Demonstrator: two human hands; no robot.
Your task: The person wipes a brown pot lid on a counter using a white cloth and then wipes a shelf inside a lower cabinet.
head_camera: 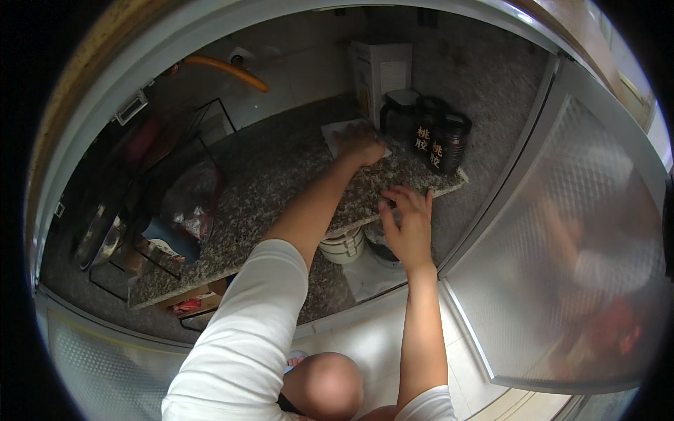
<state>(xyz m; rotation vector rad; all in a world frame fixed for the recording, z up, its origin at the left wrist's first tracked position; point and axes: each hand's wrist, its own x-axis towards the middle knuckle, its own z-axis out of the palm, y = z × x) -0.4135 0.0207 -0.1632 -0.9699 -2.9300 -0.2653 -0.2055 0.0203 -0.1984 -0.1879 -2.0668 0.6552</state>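
My left hand [360, 143] reaches over the speckled granite shelf [263, 163] inside a dim cabinet. It presses on a thin white cloth [333, 131] that lies flat on the stone; the fingers are blurred, and whether this is cloth or paper is hard to tell. My right hand [412, 223] is at the shelf's front edge, fingers apart, with nothing in it. Beyond the hands, two dark lidded jars [447, 144] with gold writing are near the shelf's right end. A dark-handled pot or jug [401, 100] stands behind them, beside a tall pale box [389, 68].
Below the shelf are a white clasped container [342, 247] and a dark-rimmed bowl [383, 244], partly hidden. A black wire rack [205, 142] with bagged items is at the left. An orange hose [229, 71] crosses the back wall. The textured glass door [568, 252] stands ajar at the right.
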